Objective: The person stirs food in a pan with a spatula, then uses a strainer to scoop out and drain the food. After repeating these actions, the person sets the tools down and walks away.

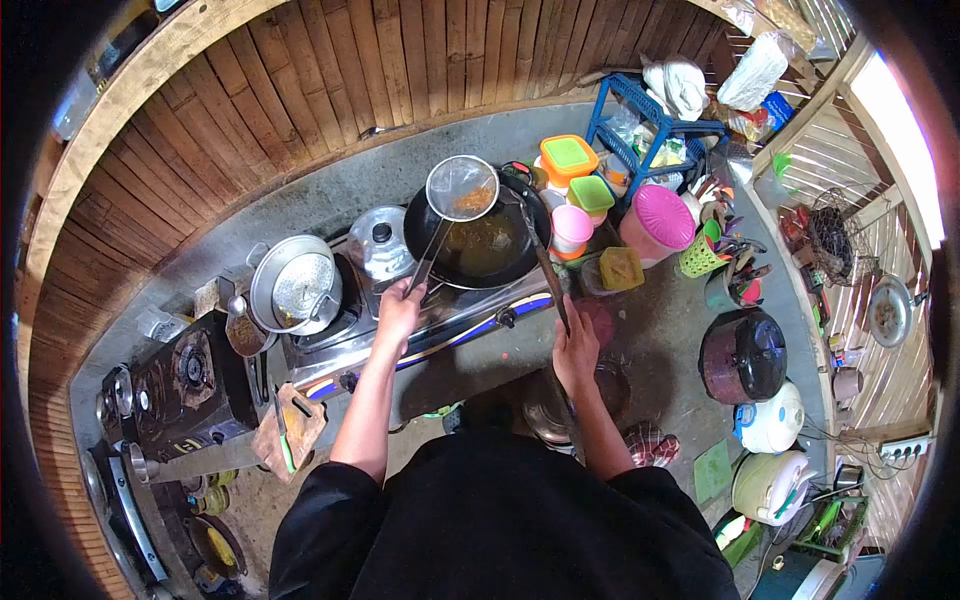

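Observation:
My left hand (399,312) is closed around the handle of a round mesh strainer (462,178). Small browned bits lie in the strainer, which is above the far left part of a black wok (425,215). Dark oil or liquid (480,250) covers the wok's bottom. In my right hand (575,345) is a long-handled spatula (541,255), its far end at the wok's right side near the strainer. The exact shape of that end is hard to make out. The wok sits on a gas stove (430,325).
Left of the wok are a lidded pot (381,240) and a silver steamer pot (295,283). A cutting board (300,425) with a green-handled knife lies at lower left. Plastic containers (570,158), a pink-lidded tub (657,225) and a dark rice cooker (742,355) stand to the right.

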A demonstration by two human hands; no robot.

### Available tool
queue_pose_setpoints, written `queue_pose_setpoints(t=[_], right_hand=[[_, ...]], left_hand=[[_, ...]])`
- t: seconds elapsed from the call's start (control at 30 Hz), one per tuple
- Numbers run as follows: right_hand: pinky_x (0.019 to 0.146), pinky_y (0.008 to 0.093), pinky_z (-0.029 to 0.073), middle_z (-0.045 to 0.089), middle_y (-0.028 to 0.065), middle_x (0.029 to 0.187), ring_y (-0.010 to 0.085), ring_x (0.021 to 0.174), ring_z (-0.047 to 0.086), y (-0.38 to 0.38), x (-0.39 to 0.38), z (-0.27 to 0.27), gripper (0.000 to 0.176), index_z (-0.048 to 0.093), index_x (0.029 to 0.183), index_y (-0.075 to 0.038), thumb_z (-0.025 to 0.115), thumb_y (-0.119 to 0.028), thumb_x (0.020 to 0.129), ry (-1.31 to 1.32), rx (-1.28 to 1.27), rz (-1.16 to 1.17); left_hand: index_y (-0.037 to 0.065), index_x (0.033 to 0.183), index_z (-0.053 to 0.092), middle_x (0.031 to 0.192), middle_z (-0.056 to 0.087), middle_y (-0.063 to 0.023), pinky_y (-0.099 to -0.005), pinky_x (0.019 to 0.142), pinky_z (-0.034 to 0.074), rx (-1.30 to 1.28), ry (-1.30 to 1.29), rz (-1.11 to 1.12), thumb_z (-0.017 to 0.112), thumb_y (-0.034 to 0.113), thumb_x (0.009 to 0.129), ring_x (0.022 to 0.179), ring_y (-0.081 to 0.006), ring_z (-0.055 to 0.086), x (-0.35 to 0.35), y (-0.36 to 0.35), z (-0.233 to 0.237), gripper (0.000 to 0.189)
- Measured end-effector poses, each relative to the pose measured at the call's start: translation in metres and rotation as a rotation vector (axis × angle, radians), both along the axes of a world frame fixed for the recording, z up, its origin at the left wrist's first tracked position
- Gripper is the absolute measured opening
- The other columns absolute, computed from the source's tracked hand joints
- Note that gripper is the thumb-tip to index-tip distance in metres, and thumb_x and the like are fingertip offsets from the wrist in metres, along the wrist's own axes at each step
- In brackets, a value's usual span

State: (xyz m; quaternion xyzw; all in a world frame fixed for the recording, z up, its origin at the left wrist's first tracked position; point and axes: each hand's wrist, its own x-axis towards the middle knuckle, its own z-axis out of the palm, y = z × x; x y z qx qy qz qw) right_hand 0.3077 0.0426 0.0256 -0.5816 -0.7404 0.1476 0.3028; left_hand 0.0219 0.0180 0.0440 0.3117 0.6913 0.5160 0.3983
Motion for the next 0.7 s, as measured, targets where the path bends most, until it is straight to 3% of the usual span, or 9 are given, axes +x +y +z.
queue_pose_setpoints(t=[0.27,0.47,0.53,0.7], right_hand=[[0.067,0.0449,0.047,0.053,0.0173,0.096,0.0375,0.083,0.056,0.002,0.001,0.001,0.044,0.042,0.133,-0.017,0.051,-0.018,0.09,-0.032,0.083,-0.015],[0.066,0.0444,0.047,0.052,0.0162,0.094,0.0367,0.082,0.056,0.005,0.0,-0.004,0.046,0.041,0.134,-0.018,0.052,-0.017,0.09,0.008,0.112,0.03],[0.075,0.0427,0.046,0.055,0.0174,0.097,0.0372,0.089,0.055,0.003,-0.002,0.009,0.043,0.045,0.131,-0.016,0.052,-0.015,0.089,0.066,-0.014,-0.022],[0.076,0.0434,0.046,0.055,0.0181,0.097,0.0374,0.09,0.055,0.004,-0.004,0.011,0.042,0.045,0.131,-0.016,0.05,-0.016,0.089,0.04,-0.029,-0.021]], left_hand=[[0.006,0.103,0.06,0.058,0.044,0.0058,-0.0204,0.041,0.025,-0.018,-0.071,-0.03,0.055,0.017,0.09,0.046,-0.0029,0.034,0.002,0.0,0.03,0.018],[0.005,0.106,0.058,0.055,0.04,0.0088,-0.0205,0.04,0.024,-0.03,-0.107,-0.038,0.056,0.016,0.09,0.043,-0.0023,0.031,-0.001,0.005,0.018,0.019],[0.006,0.105,0.06,0.056,0.042,0.0076,-0.021,0.04,0.026,0.012,-0.116,-0.022,0.056,0.017,0.09,0.044,-0.0027,0.033,0.0,0.003,0.032,0.02],[0.006,0.105,0.062,0.059,0.045,0.0062,-0.0216,0.041,0.027,0.016,-0.04,-0.031,0.057,0.019,0.089,0.046,-0.0034,0.036,0.0,0.001,0.04,0.021]])
